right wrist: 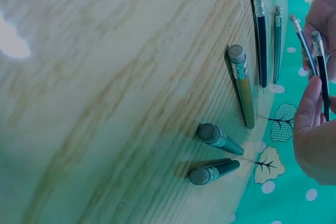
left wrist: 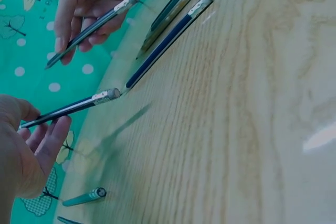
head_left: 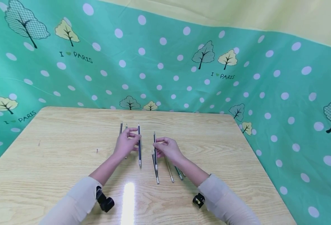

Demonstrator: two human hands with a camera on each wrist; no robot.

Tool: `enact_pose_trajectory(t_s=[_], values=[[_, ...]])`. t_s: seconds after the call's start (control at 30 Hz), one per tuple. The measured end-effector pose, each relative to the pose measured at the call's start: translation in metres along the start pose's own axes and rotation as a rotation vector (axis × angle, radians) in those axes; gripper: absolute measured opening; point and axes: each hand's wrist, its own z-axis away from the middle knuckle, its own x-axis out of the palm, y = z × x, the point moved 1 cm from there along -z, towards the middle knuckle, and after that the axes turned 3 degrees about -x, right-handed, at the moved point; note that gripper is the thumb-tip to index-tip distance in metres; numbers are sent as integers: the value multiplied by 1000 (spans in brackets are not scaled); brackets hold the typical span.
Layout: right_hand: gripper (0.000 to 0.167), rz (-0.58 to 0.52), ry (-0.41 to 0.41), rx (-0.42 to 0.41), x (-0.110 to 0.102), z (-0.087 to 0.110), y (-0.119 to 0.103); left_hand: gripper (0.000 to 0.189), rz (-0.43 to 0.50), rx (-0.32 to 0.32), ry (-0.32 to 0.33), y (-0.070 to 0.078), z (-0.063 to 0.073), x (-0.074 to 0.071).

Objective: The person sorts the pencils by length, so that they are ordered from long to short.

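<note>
My left hand [head_left: 127,143] pinches a dark blue pencil [head_left: 139,153] by its barrel, with the eraser end towards me. In the left wrist view this pencil [left wrist: 68,110] is held above the table. My right hand [head_left: 169,150] grips another dark striped pencil [head_left: 155,139], also eraser towards me. Below it lies a dark pencil [head_left: 156,175]. Beside that are a yellow pencil [head_left: 169,172] and a green pencil [head_left: 178,172], with one more pencil [head_left: 183,174] partly behind my right wrist. Left of my left hand, a dark pencil [head_left: 121,127] and another pencil [head_left: 126,126] are partly covered by the hand.
The wooden table [head_left: 69,150] carries a bright light reflection [head_left: 129,200] near its front. A green dotted curtain [head_left: 160,56] with tree prints hangs behind and along the right side. Black wrist cameras sit under both sleeves [head_left: 82,195].
</note>
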Motion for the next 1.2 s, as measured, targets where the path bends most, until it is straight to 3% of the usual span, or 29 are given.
enact_pose_trajectory(t_s=[0.2, 0.93, 1.2], values=[[38, -4, -3, -6, 0, 0, 0, 45, -28, 12, 12, 2, -7, -3], [34, 9, 16, 6, -2, 0, -2, 42, -135, -98, 46, -14, -43, -9], [38, 27, 14, 11, -3, -3, 1, 42, -209, -85, 53, -14, -48, -7]])
